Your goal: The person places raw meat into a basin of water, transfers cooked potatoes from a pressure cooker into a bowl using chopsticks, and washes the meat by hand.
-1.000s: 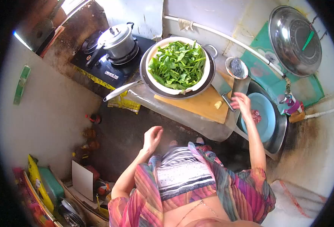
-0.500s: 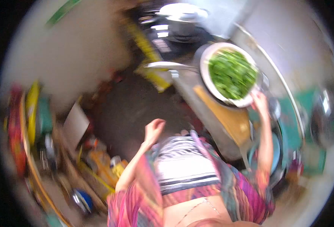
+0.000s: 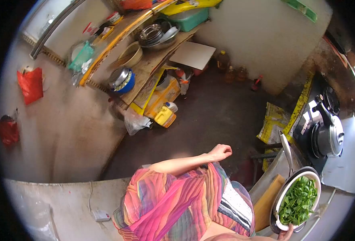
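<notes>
A white bowl (image 3: 280, 199) full of green leaves (image 3: 300, 201) is at the lower right, above a pan whose long handle (image 3: 286, 146) points away from me. At the bowl's near rim, my right hand (image 3: 286, 233) grips the edge; its lower part is cut off by the frame. My left hand (image 3: 220, 152) hangs in front of my body with the fingers curled in and nothing seen in them. Partly under the bowl and pan lies a wooden board (image 3: 267, 203) on the counter.
A pressure cooker (image 3: 333, 136) stands on the black stove (image 3: 306, 124) beyond the bowl. To the left, shelves (image 3: 145, 82) carry basins and a blue bowl (image 3: 126, 83). A yellow jug (image 3: 165, 117) and several bottles (image 3: 229, 74) stand low near the dark floor (image 3: 209, 112).
My view has swung left, so the bowl now appears at the lower right and the shelves in the upper middle. My right hand stays at the bowl's rim; my left hand remains curled.
</notes>
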A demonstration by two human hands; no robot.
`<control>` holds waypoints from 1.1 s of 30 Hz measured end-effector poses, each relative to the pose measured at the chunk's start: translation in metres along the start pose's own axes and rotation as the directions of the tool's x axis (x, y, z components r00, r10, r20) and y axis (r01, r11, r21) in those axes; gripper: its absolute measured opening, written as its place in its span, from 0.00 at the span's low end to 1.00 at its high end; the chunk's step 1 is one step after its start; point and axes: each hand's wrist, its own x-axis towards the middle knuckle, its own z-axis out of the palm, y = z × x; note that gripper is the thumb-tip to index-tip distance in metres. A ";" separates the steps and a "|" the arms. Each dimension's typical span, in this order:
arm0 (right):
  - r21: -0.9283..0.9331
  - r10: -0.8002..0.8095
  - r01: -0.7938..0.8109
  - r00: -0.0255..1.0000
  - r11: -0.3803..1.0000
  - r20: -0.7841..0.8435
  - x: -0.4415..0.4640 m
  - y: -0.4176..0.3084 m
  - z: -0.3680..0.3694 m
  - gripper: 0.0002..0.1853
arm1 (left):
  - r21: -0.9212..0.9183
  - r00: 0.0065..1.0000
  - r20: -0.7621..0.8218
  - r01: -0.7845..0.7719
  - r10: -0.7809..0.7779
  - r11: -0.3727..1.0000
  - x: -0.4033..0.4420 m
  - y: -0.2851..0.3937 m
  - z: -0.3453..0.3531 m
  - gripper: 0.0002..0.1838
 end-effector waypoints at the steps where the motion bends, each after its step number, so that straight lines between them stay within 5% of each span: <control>1: 0.002 0.006 -0.006 1.000 1.000 0.013 0.004 0.000 -0.001 0.23 | -0.001 1.000 -0.013 0.007 -0.007 1.000 -0.008 -0.005 -0.005 0.15; 7: 0.046 0.009 -0.012 0.999 0.999 0.047 0.003 0.008 -0.008 0.26 | -0.108 0.974 -0.094 0.194 -0.204 0.975 -0.021 -0.051 -0.029 0.12; 17: 0.292 -0.016 -0.026 0.990 0.956 0.141 0.004 0.080 -0.081 0.31 | -0.248 0.986 -0.077 0.121 -0.145 0.961 0.001 -0.093 -0.111 0.11; 18: 0.285 -0.036 0.010 0.996 0.959 0.087 -0.004 0.083 -0.086 0.26 | -0.171 0.987 -0.096 0.113 -0.130 0.979 0.001 -0.087 -0.125 0.11; 21: 0.189 -0.048 0.051 0.999 0.981 -0.022 -0.105 0.005 0.013 0.24 | -0.341 0.981 0.044 0.192 -0.188 0.920 0.014 -0.111 -0.155 0.11; 22: -0.007 -0.291 0.297 0.931 0.955 -0.218 -0.135 -0.002 0.045 0.27 | -0.413 0.971 0.123 0.238 -0.205 0.879 0.023 -0.125 -0.163 0.11; 24: 0.452 -0.022 0.124 0.974 0.883 -0.225 -0.098 0.057 -0.031 0.28 | -0.353 0.963 0.199 0.242 -0.180 0.904 0.030 -0.105 -0.182 0.10; 26: 0.572 -0.015 0.238 0.931 0.785 -0.365 -0.138 0.015 0.019 0.11 | -0.337 0.932 0.335 0.257 -0.140 0.906 0.057 -0.132 -0.189 0.11; 30: 0.514 0.085 0.217 0.862 0.830 -0.500 -0.196 -0.062 0.087 0.03 | -0.280 0.858 0.502 0.281 -0.110 0.918 0.076 -0.135 -0.196 0.12; 33: 0.565 0.128 0.161 0.890 0.809 -0.438 -0.173 -0.031 0.058 0.03 | -0.185 0.830 0.539 0.285 -0.146 0.940 0.066 -0.108 -0.190 0.11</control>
